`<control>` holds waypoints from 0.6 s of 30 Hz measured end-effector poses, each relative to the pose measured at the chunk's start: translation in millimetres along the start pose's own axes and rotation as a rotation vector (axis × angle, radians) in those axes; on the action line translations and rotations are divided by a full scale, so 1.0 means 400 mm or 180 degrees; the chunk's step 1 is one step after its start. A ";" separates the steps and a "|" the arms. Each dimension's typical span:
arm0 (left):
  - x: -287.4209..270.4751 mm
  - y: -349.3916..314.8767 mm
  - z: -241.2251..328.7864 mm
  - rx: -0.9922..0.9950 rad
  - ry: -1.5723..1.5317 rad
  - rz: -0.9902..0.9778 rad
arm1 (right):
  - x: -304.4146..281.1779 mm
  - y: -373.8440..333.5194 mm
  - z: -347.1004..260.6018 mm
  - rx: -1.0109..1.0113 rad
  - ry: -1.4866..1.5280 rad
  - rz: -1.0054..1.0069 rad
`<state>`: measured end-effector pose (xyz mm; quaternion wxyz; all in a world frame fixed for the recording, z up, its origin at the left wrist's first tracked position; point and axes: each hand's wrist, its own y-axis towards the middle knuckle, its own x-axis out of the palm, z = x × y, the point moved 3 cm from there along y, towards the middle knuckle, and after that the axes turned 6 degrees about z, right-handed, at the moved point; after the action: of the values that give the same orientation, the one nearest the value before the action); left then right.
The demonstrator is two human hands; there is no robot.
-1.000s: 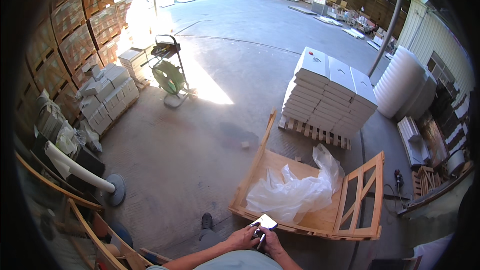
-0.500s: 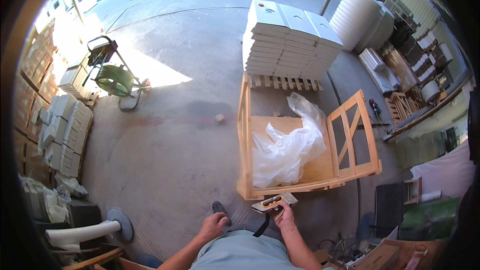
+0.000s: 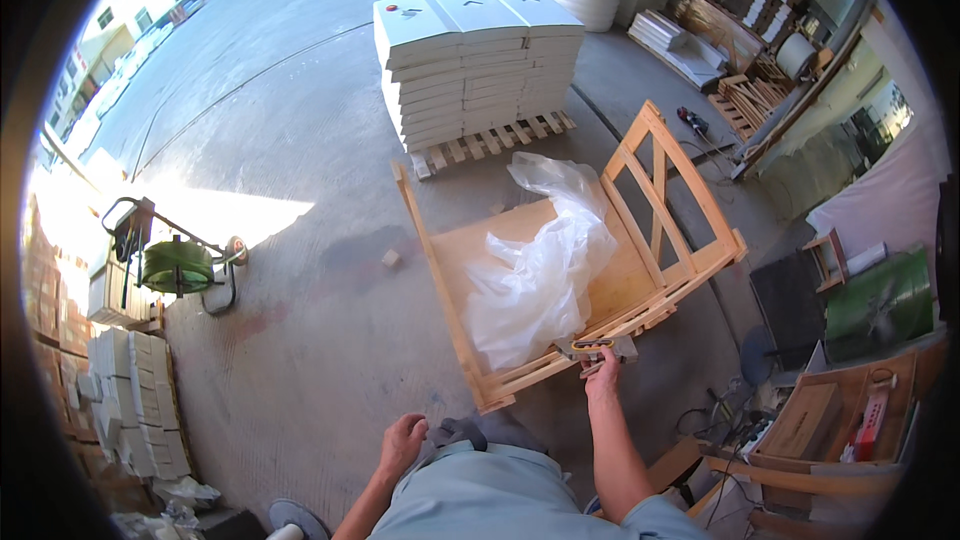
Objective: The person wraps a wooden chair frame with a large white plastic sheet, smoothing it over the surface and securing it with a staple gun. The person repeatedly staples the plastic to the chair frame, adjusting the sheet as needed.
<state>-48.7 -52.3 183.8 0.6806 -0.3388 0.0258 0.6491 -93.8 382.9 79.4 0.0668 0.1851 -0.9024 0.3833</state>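
My right hand (image 3: 602,372) is closed around a grey hand tool (image 3: 620,348) with a yellow-and-black grip. What kind of tool it is I cannot make out. It is held over the near edge of a wooden crate (image 3: 545,367), and I cannot tell whether they touch. Crumpled clear plastic sheeting (image 3: 535,285) lies on the crate's plywood base. The crate's slatted side panel (image 3: 655,200) stands at the right. Close to my body at the lower middle, my left hand (image 3: 405,435) has its fingers curled in, and nothing shows in them.
Flat white boxes (image 3: 480,70) are stacked on a pallet (image 3: 500,140) beyond the crate. A wheeled cart with a green reel (image 3: 178,267) stands at left, near stacked pale blocks (image 3: 135,400). Wooden boxes (image 3: 800,420) and a green drum-like object (image 3: 880,305) are at right.
My view has turned to the right, so the scene appears shifted left and tilted. My right arm has stretched forward, bringing the tool over the crate's near edge. My left hand stays curled near my body.
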 end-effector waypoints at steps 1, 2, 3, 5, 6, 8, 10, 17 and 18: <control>0.003 0.011 0.012 0.0022 0.0127 -0.0059 | 0.006 0.007 -0.001 -0.0118 -0.0345 -0.0014; 0.005 0.033 0.026 -0.0001 0.0264 -0.0112 | 0.017 0.014 0.000 -0.0252 -0.0648 0.0052; 0.008 0.054 0.042 0.0031 0.0204 -0.0118 | 0.035 0.021 0.001 -0.0590 -0.0803 0.0010; 0.020 0.075 0.063 -0.0141 0.0112 -0.0161 | 0.061 0.033 0.010 -0.0953 -0.1418 0.0045; 0.024 0.092 0.078 -0.0063 0.0243 -0.0259 | 0.067 0.040 0.012 -0.1085 -0.1759 0.0141; 0.034 0.141 0.111 0.0026 0.0449 -0.0444 | 0.082 0.042 0.022 -0.1661 -0.2324 0.0035; 0.050 0.203 0.150 0.0179 0.0540 -0.0686 | 0.090 0.054 0.048 -0.1545 -0.2804 0.0020; 0.185 0.497 0.305 0.0564 0.1008 -0.1850 | 0.125 0.055 0.118 -0.2644 -0.3875 -0.0097; 0.220 0.551 0.317 0.0654 0.1073 -0.2051 | 0.134 0.054 0.123 -0.2823 -0.3856 -0.0215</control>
<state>-284.7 70.7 145.3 0.8665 -0.3616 0.0946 0.3308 -150.4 346.4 44.7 -0.3614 0.3469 -0.8449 -0.1874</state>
